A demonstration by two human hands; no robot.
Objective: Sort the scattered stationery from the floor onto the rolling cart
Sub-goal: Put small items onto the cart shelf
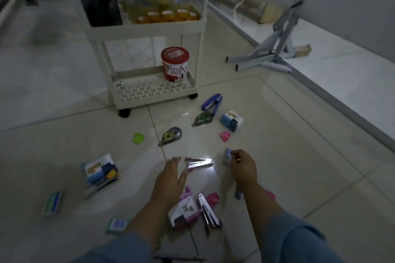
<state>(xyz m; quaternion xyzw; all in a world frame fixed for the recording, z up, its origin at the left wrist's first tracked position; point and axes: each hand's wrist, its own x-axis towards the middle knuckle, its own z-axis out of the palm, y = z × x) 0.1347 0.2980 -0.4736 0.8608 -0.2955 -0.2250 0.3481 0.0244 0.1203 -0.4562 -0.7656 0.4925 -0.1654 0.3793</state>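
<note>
1. Stationery lies scattered on the pale tiled floor point(288, 156) in front of the white rolling cart point(145, 32)
2. The left hand point(171, 179) is spread with straight fingers and holds nothing. It is just beside a silver stapler point(199, 163) glinting on the tile; I cannot tell whether they touch
3. The right hand point(243, 166) pinches a small blue item point(227, 156) at its fingertips, low over the floor, right of that stapler
4. Beyond the hands lie a grey correction tape point(171, 135), a green correction tape point(202, 118), a blue stapler point(212, 102) and a blue-and-white box point(232, 120)
5. Between the forearms lies a white-and-pink stapler point(208, 209); well to the left, a printed box point(100, 174)
6. The cart's bottom shelf holds a red-lidded tub point(175, 64); the shelf above holds tape rolls point(168, 15) and a black mesh holder point(100, 6)
</note>
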